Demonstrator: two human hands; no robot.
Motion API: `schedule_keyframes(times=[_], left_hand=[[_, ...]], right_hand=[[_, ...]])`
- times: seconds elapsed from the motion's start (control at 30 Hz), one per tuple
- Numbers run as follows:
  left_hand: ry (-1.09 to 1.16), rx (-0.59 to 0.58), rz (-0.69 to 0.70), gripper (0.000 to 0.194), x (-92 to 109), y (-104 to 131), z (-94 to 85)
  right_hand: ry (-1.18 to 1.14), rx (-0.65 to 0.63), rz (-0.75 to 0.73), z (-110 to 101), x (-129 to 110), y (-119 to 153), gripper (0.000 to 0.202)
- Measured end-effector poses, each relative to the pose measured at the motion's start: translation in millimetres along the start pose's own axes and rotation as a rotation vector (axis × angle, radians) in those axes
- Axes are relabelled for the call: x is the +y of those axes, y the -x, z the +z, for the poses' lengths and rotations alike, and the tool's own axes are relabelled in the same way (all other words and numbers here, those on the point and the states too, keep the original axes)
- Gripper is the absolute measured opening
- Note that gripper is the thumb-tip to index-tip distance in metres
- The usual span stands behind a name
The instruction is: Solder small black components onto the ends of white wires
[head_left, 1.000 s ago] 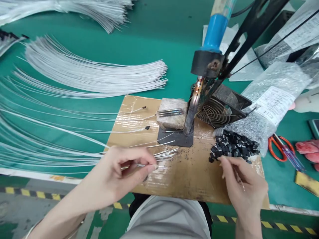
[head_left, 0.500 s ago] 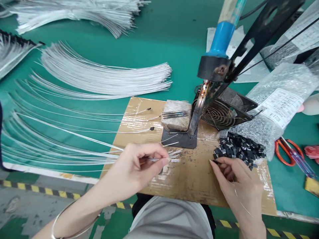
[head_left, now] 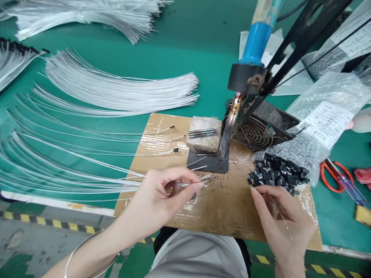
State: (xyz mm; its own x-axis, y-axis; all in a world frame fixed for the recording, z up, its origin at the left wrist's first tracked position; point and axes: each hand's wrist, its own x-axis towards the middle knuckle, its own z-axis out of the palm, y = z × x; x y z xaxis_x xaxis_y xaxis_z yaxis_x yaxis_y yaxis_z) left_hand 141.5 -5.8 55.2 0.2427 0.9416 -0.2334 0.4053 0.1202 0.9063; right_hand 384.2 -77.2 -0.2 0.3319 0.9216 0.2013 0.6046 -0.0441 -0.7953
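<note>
My left hand [head_left: 171, 189] is closed over the cardboard, thumb and index finger pinching a thin white wire [head_left: 136, 183] near its end. Other white wires lie beside and under that hand. My right hand [head_left: 282, 216] is closed at the near edge of a pile of small black connectors [head_left: 279, 173]. A thin, shiny solder wire [head_left: 285, 222] runs out of its curled fingers towards the wrist. Whether a connector is also between those fingertips cannot be made out. A soldering iron [head_left: 232, 123] on a black stand points down at a dark plate [head_left: 218, 164] between the hands.
A block [head_left: 204, 143] with metal rods on top adjoins the iron's tip. Behind stands a small fan [head_left: 255, 131]. Right lie bubble-wrap bags [head_left: 327, 112] and orange-handled scissors [head_left: 327, 179]. Bundled white wires [head_left: 121, 87] cover the green table at left. Cardboard [head_left: 226, 216] lies underneath.
My left hand has moved slightly right, and less wire shows past its fingertips. My right hand has shifted a little right and towards me, its fingertips still beside the connector pile.
</note>
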Motion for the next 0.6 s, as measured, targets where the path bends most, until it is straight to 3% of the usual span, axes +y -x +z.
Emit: schedule_keyframes(times=[0.17,0.6], left_hand=[[0.044,0.027,0.026,0.015,0.1,1.7,2.6],[0.11,0.033,0.032,0.014,-3.8,1.8,6.4]], right_hand=[[-0.086,0.116,0.099,9.2,-13.8,0.7,0.006],[-0.255,0.049,0.215,25.5,-41.3,0.1,0.008]])
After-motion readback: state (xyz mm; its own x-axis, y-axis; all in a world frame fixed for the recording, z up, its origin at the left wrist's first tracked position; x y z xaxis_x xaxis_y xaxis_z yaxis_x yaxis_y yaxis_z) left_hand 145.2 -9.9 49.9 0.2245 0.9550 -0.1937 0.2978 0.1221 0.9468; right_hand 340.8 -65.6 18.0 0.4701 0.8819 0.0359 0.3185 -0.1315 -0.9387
